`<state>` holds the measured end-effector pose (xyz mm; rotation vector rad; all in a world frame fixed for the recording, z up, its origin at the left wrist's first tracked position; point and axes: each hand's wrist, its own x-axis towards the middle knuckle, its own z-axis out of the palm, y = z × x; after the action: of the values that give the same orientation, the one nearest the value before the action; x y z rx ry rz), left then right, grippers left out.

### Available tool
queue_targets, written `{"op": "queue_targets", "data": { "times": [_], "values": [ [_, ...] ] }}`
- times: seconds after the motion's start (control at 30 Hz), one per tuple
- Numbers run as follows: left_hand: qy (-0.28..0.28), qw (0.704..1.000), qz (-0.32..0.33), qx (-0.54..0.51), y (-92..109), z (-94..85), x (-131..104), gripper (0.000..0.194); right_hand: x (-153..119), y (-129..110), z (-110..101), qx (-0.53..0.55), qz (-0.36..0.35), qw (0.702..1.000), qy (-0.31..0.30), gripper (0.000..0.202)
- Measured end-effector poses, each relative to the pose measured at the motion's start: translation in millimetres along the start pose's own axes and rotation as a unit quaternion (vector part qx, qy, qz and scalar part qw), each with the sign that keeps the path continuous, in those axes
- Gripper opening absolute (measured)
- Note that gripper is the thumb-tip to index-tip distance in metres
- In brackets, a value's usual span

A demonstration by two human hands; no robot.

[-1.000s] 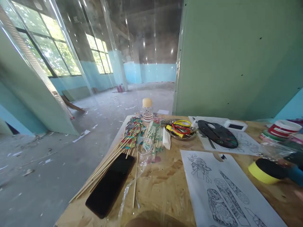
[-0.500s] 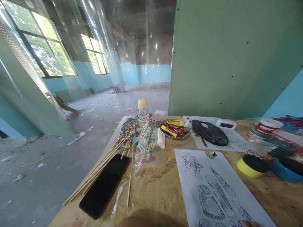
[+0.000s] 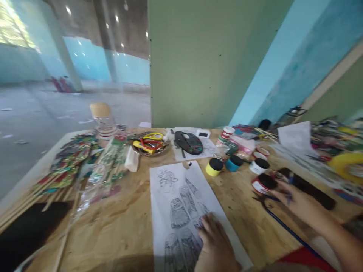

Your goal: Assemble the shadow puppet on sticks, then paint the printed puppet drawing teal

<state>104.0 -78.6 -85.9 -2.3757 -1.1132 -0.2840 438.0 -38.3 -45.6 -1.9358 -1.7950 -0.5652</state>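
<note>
My left hand (image 3: 215, 243) lies on a white sheet with line drawings (image 3: 163, 194), its fingers resting on the paper and holding nothing. To the right, my right hand (image 3: 290, 198) is closed around a slim blue tool (image 3: 289, 187), blurred by motion. Its fingertips are beside a red and white jar with a dark top (image 3: 262, 185). Blue-handled pliers (image 3: 292, 228) lie just below this hand, and a dark phone (image 3: 312, 189) is behind it. Yellow (image 3: 214, 167), blue (image 3: 233, 163) and white (image 3: 259, 165) jars stand beyond the sheet.
A black palette (image 3: 188, 142) and a tray of tools (image 3: 150, 143) are at the back. Painted cutouts on sticks (image 3: 68, 162), a bottle (image 3: 103, 121) and a black phone (image 3: 31, 230) occupy the left. Yellow tape (image 3: 347, 166) lies far right.
The view has swung right, showing more of the table's right side. Both hands are now plainly in view; before, only fingertips showed at the bottom edge of the sheet.
</note>
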Motion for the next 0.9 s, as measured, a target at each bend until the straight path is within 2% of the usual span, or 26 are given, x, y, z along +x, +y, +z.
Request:
{"op": "queue_targets", "data": {
  "times": [0.03,0.13,0.23,0.33,0.5,0.7,0.8,0.9],
  "values": [
    [0.001,0.999,-0.018,-0.029,2,2.0,1,0.065,12,8,3,-0.006,-0.001,0.998,-0.066,0.025],
    [-0.014,0.991,-0.076,-0.110,6,3.8,3,0.068,31,15,11,0.006,0.022,0.993,-0.119,0.037],
    [-0.027,0.986,-0.085,-0.140,4,1.6,4,0.067,32,6,8,0.001,0.031,0.992,-0.122,0.039],
    [-0.034,0.985,-0.081,-0.150,2,0.3,3,0.068,37,-6,-5,0.002,0.034,0.995,-0.097,0.033],
    [-0.031,0.986,-0.079,-0.143,2,3.9,1,0.065,75,-33,-12,0.010,0.006,0.998,-0.067,0.023],
    [-0.019,0.986,-0.086,-0.141,3,8.7,1,0.069,121,-84,18,-0.009,-0.059,0.994,-0.093,0.023],
    [-0.016,0.986,-0.085,-0.142,4,13.1,0,0.063,130,-103,36,-0.033,-0.077,0.990,-0.112,0.024],
    [-0.019,0.986,-0.083,-0.141,4,14.0,0,0.060,130,-111,47,-0.043,-0.081,0.988,-0.124,0.022]
  ]
}}
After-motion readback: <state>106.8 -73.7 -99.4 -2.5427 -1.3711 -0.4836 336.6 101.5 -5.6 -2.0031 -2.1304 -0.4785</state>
